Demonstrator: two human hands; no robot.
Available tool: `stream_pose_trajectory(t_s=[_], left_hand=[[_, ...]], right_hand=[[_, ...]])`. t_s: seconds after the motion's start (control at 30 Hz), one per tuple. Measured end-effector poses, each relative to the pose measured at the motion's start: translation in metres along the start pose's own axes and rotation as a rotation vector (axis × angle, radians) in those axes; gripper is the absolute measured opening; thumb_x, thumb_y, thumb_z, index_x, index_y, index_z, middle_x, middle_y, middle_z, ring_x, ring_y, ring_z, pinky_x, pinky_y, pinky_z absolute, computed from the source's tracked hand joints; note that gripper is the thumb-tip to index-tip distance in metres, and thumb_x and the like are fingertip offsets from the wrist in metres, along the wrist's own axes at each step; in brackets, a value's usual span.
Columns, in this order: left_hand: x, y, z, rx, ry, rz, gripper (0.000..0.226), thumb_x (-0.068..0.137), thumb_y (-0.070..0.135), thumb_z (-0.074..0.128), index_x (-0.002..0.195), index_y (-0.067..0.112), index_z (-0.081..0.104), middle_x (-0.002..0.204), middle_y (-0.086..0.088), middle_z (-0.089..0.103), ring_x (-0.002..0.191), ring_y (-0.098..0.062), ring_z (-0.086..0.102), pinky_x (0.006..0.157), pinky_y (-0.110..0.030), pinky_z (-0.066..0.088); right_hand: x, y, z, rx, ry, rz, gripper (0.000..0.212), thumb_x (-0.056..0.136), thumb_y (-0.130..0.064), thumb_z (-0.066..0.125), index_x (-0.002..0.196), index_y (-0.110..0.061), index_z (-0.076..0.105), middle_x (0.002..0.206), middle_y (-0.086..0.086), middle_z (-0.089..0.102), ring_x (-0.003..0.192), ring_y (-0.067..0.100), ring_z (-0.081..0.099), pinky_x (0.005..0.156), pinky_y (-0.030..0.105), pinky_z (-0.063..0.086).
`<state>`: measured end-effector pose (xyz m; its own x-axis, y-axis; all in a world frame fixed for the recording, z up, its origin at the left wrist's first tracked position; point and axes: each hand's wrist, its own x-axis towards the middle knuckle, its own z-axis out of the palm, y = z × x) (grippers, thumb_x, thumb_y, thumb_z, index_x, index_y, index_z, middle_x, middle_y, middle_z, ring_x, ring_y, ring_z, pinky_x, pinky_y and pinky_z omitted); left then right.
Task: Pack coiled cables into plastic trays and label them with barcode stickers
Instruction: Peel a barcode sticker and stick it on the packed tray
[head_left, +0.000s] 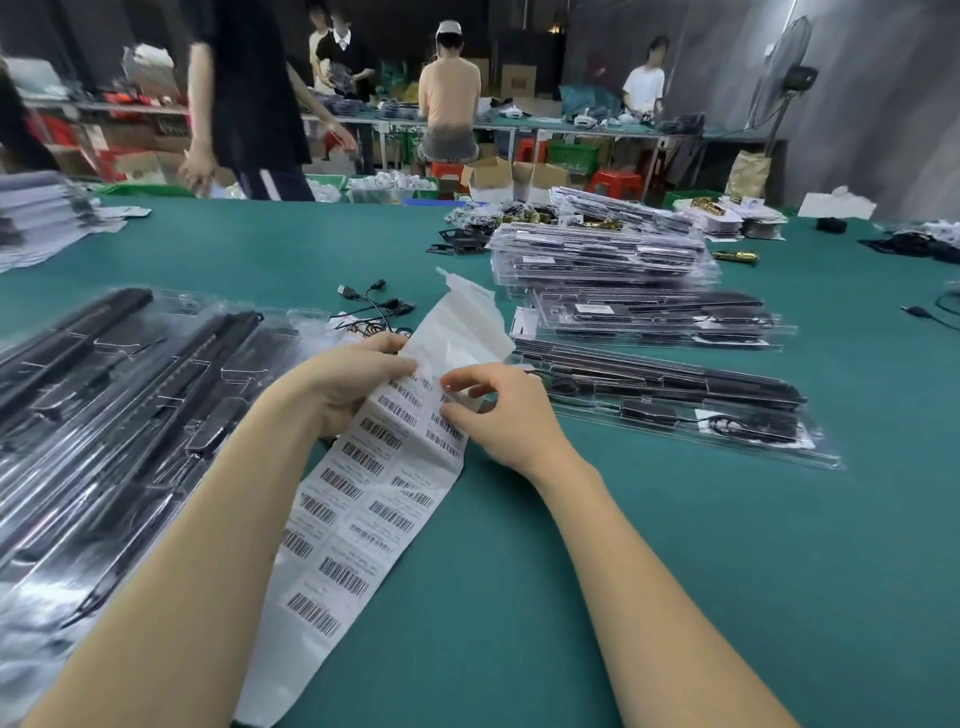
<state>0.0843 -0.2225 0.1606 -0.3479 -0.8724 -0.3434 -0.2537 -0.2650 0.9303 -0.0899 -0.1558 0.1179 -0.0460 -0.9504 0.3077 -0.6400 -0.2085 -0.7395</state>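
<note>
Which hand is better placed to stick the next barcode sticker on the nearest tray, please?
Right hand: it already pinches a sticker on the barcode sheet, beside the tray. Left hand holds the sheet.

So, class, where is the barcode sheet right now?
In the head view the barcode sheet lies centre-left on the green table, held by the left hand and picked at by the right hand.

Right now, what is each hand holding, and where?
Left hand grips the sticker sheet at its left edge; right hand pinches a sticker near its right edge.
</note>
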Motion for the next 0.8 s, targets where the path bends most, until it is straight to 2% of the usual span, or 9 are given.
stream_pose_trajectory(t_s=[0.07,0.2,0.33,0.57,0.7,0.8], left_hand=[[-0.001,0.000,-0.001,0.003,-0.005,-0.030,0.009,0.103,0.016,0.051,0.105,0.013,0.059,0.088,-0.013,0.074,0.070,-0.024,0.070,0.071,-0.039,0.056],[-0.004,0.000,0.000,0.036,-0.048,-0.067,0.017,0.099,0.026,0.057,0.096,0.012,0.066,0.086,-0.011,0.077,0.068,-0.023,0.074,0.064,-0.033,0.058],[-0.005,-0.001,0.000,-0.006,-0.043,-0.015,0.012,0.097,0.019,0.061,0.104,0.012,0.067,0.099,-0.015,0.076,0.077,-0.026,0.073,0.075,-0.040,0.060],[-0.007,0.000,0.001,0.021,-0.067,0.021,0.016,0.095,0.014,0.062,0.110,0.012,0.066,0.103,-0.017,0.075,0.083,-0.030,0.073,0.084,-0.047,0.058],[-0.007,-0.002,0.002,0.080,-0.102,0.083,0.020,0.095,0.007,0.060,0.110,0.019,0.067,0.099,-0.012,0.077,0.078,-0.027,0.074,0.073,-0.041,0.059],[-0.010,-0.001,0.005,0.086,-0.118,0.115,0.007,0.095,0.021,0.064,0.100,0.020,0.068,0.097,-0.013,0.077,0.078,-0.026,0.074,0.063,-0.036,0.060]], right_hand=[[0.000,0.001,0.000,0.043,0.039,-0.006,0.030,0.083,-0.021,0.079,0.113,-0.022,0.074,0.107,-0.009,0.071,0.095,0.011,0.063,0.083,0.023,0.051],[0.000,0.001,0.000,0.084,0.086,-0.009,0.032,0.082,-0.023,0.080,0.114,-0.023,0.074,0.102,-0.012,0.070,0.091,0.003,0.064,0.082,0.019,0.053],[-0.001,0.000,0.000,0.209,0.103,0.047,0.025,0.084,-0.021,0.079,0.108,-0.022,0.077,0.093,-0.017,0.072,0.083,-0.002,0.068,0.070,0.008,0.051],[-0.001,-0.004,-0.001,0.335,0.141,0.105,0.014,0.084,-0.017,0.078,0.097,-0.020,0.079,0.086,-0.010,0.076,0.074,-0.001,0.069,0.063,0.009,0.050],[-0.001,-0.004,-0.001,0.331,0.158,0.098,0.016,0.082,-0.016,0.081,0.097,-0.020,0.078,0.084,-0.008,0.074,0.070,-0.004,0.065,0.062,0.008,0.049],[-0.002,-0.005,-0.001,0.307,0.164,0.073,0.013,0.083,-0.023,0.082,0.095,-0.021,0.079,0.083,-0.012,0.074,0.070,-0.005,0.063,0.060,0.007,0.047]])
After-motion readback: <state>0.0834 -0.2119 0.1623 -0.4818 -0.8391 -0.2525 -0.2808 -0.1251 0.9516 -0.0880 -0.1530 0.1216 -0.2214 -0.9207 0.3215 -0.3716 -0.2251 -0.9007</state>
